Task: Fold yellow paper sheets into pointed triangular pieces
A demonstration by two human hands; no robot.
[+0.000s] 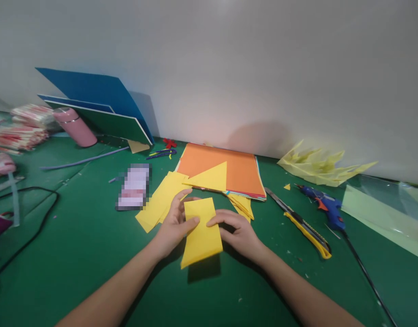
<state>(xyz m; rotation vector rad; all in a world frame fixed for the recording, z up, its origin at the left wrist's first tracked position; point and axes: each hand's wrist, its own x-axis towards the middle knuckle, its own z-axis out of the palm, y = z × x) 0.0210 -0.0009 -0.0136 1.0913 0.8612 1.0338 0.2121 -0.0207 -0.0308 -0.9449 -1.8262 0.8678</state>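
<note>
In the head view, holds a yellow paper piece (pixel 202 240) just above the green tabletop (pixel 161 290), with narrow grip of both left hand (pixel 176 222) and right hand (pixel 239 234) pinching its opposite sides. Has beyond it yellow sheets (pixel 161 200) and orange paper (pixel 212 159); to the right, a snap-off utility knife (pixel 306 231) and blue glue gun (pixel 326 204).

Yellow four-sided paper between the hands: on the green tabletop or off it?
Off: left hand and right hand hold the paper up, its dark shadow falling on the tabletop.
</note>
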